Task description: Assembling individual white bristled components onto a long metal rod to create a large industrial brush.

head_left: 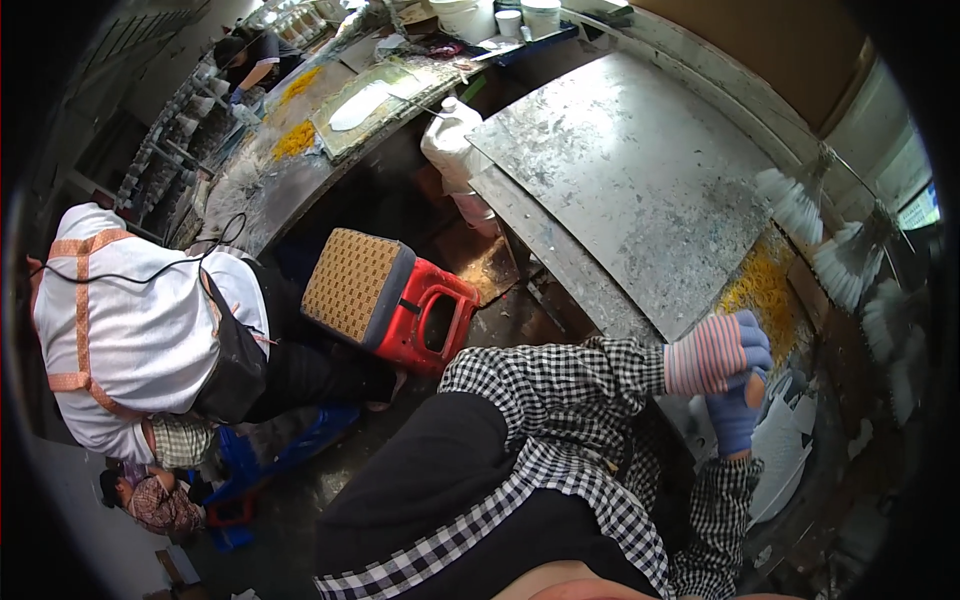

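Observation:
My left hand (715, 355), in a pink-and-white striped glove with lilac fingers, meets my right hand (735, 410) at the right side of the workbench. The right glove is blue, with a bare patch of skin near the thumb. Both hands have curled fingers pressed together; whatever they hold is hidden. Just beyond them lies a heap of yellow rubber-band-like loops (762, 285). Beside the right hand is a pile of white, flat pieces (782, 450).
A stained grey board (630, 170) covers the bench ahead. White fan-shaped bundles (845, 260) hang along the right. A white jug (455, 140) stands by the board, and a red stool (430, 315) with a patterned cushion is left. A co-worker in white (150, 310) bends nearby; other people are farther off.

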Demonstrator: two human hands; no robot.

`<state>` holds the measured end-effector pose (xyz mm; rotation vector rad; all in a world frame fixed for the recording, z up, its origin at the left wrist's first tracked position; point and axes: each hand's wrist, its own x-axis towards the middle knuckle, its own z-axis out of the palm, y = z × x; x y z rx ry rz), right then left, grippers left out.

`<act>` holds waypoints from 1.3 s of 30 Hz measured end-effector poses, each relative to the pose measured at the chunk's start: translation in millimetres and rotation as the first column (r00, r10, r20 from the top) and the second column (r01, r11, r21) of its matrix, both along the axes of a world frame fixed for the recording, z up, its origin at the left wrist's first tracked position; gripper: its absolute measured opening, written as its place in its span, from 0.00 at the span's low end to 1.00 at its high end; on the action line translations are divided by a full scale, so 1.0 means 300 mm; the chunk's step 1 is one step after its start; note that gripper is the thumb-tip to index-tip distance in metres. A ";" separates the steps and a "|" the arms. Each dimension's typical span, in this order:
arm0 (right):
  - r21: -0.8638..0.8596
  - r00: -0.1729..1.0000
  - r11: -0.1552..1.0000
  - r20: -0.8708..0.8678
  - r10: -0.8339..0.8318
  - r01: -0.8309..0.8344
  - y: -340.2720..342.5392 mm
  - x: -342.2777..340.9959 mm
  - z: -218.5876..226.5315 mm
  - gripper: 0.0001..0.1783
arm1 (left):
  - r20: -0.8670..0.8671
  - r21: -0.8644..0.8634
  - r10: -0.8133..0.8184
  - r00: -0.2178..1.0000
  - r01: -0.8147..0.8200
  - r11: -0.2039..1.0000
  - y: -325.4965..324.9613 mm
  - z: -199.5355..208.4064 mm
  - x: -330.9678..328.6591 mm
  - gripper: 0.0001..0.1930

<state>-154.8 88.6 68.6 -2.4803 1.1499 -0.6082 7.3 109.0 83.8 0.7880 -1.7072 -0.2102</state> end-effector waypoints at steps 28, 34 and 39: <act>0.050 0.904 0.956 0.313 -0.289 0.289 0.008 -0.078 -0.318 0.28 | 0.592 0.099 -0.198 0.781 0.174 0.980 -0.078 0.138 -0.086 0.11; -0.580 0.986 0.808 -0.045 -0.160 0.104 -0.079 -0.106 -0.181 0.26 | 0.501 -0.022 -0.112 0.858 0.142 0.990 -0.235 0.199 -0.177 0.10; -0.327 0.988 0.938 0.134 -0.076 0.116 -0.130 -0.102 -0.275 0.25 | 0.395 0.037 -0.076 0.915 0.066 0.997 -0.305 0.109 -0.170 0.05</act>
